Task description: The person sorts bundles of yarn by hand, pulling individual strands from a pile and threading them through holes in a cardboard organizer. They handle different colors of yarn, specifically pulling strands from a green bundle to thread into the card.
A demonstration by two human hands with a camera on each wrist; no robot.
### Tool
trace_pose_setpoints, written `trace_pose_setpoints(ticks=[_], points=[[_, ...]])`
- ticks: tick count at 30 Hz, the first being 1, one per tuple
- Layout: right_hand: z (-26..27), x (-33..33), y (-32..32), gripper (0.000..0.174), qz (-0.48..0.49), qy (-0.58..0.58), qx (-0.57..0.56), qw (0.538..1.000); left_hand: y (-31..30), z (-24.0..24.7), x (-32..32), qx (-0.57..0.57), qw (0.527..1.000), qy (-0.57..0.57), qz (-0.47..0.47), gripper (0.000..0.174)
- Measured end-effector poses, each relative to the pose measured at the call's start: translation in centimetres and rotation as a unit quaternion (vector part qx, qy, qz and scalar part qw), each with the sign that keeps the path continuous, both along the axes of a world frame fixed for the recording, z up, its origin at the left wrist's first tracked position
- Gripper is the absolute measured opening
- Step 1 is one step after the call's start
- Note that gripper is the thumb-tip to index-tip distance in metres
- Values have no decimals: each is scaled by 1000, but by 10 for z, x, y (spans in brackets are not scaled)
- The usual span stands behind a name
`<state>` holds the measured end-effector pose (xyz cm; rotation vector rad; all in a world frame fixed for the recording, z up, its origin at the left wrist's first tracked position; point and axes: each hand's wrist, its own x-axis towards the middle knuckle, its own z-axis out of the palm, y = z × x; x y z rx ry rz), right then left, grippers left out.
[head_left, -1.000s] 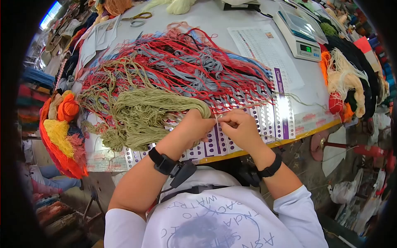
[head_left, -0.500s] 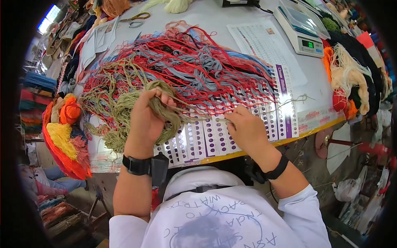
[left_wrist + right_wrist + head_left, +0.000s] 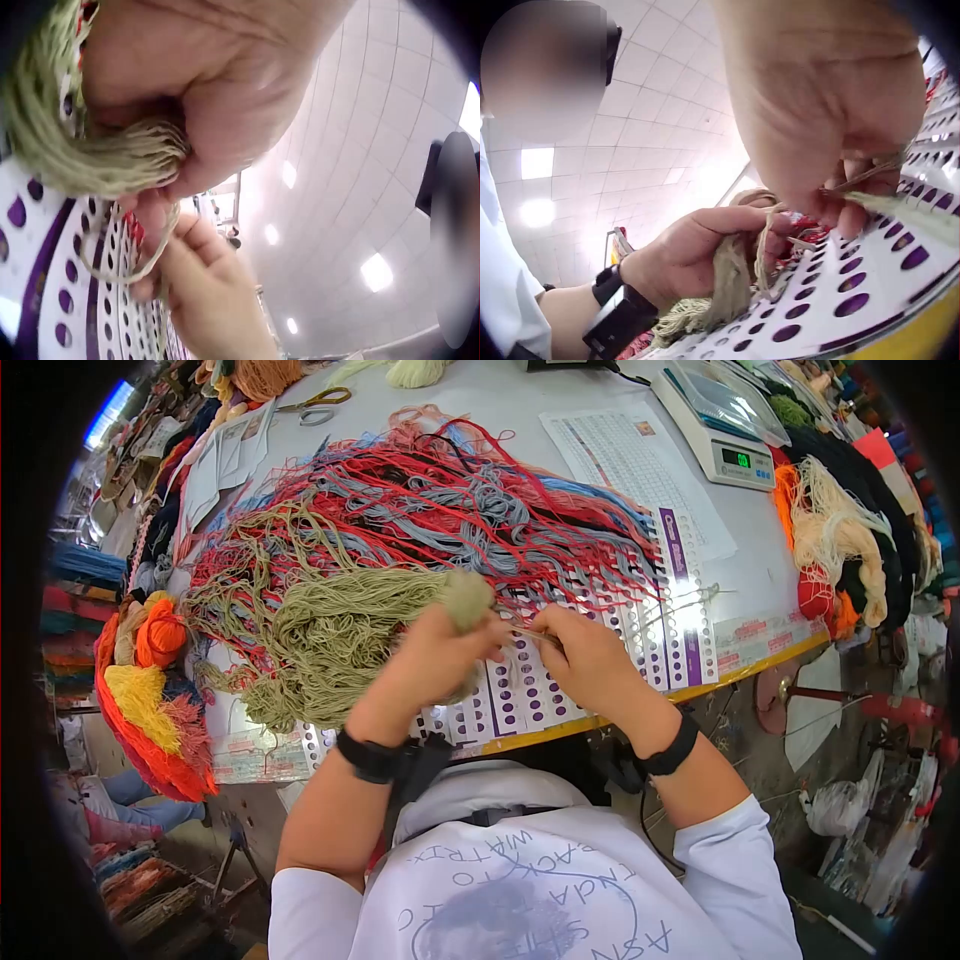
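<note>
1. Green yarn (image 3: 345, 620): loose heap on the tabletop (image 3: 755, 550), nine o'clock of the hands in head view, one end bunched up in the left hand.
2. Left hand (image 3: 440, 660): fingers curled and clamped on the green bunch; left wrist view has it coming out under the thumb.
3. Right hand (image 3: 592, 665): at three o'clock of the left, just beside it; thumb and fingertips together, pinching a thin pale strand.
4. Strand (image 3: 118, 279): makes a small loose loop near the fingers, left wrist view.
5. Punched cards (image 3: 674, 550): white with purple, rows of holes, lying under the hands and out toward two o'clock.
6. Red-and-grey threads (image 3: 440, 510): big tangled spread, eleven o'clock, right up against the green heap.
7. Printed sheet (image 3: 640, 465): one o'clock, flat.
8. Digital scale (image 3: 725, 445): between one and two, green digits lit.
9. Scissors (image 3: 328, 398): eleven o'clock, far side.
10. Orange-and-yellow yarn (image 3: 140, 705): nine o'clock, hanging at the edge.
11. Cream yarn (image 3: 840, 535): between two and three.
</note>
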<state>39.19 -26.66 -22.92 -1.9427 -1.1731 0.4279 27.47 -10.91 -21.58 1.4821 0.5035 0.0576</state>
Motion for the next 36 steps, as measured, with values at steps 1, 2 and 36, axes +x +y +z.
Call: trace_pose_setpoints(ticks=[1,2,36], points=[[-6,3,0,7,12,-32,-6,999,11,11,-9,-23,999,-13,41,14],[-6,4,-1,11,21,-32,-15,999,25,22,-18,-46,995,-25,83,17],[63,-62,33,11,13,428,115,896,-1,57,-50,-398,912,-95,9,55]])
